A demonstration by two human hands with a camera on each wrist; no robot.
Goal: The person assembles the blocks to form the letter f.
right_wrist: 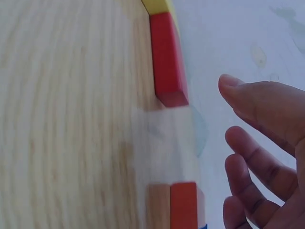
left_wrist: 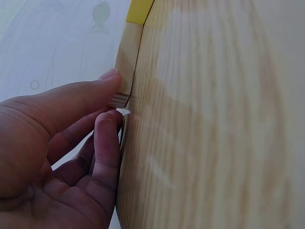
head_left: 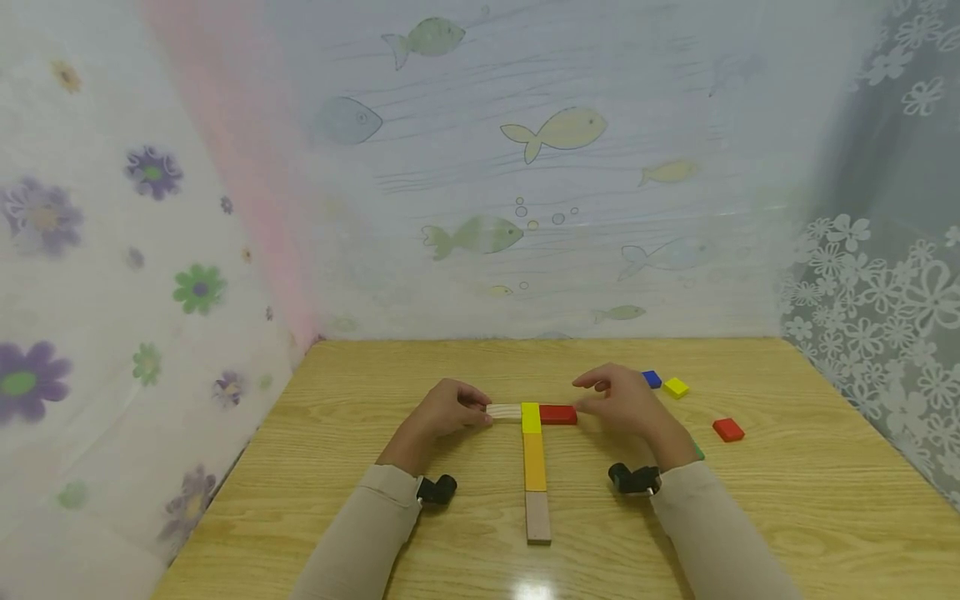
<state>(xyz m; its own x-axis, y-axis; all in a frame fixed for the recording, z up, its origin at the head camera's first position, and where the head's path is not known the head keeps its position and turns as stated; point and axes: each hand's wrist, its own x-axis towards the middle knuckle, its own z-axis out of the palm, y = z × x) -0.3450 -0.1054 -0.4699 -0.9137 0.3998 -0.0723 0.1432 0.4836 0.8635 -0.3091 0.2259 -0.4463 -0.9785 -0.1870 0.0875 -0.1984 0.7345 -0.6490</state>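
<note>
Several flat blocks form a T on the wooden table (head_left: 787, 517). Its bar is a pale wooden block (head_left: 504, 411), a yellow block (head_left: 530, 417) and a red block (head_left: 558, 414). An orange block (head_left: 534, 461) and a brown block (head_left: 537, 517) make the stem. My left hand (head_left: 483, 414) pinches the pale wooden block (left_wrist: 126, 62) at its outer end, thumb on one side and a curled finger on the other. My right hand (head_left: 588, 396) hovers with relaxed fingers just right of the red block (right_wrist: 167, 57), a small gap between them.
Loose blocks lie to the right: a blue one (head_left: 652, 379), a yellow one (head_left: 675, 387) and a red one (head_left: 727, 429). A bit of green (head_left: 699, 452) peeks from behind my right wrist. Patterned curtains close in the table on three sides.
</note>
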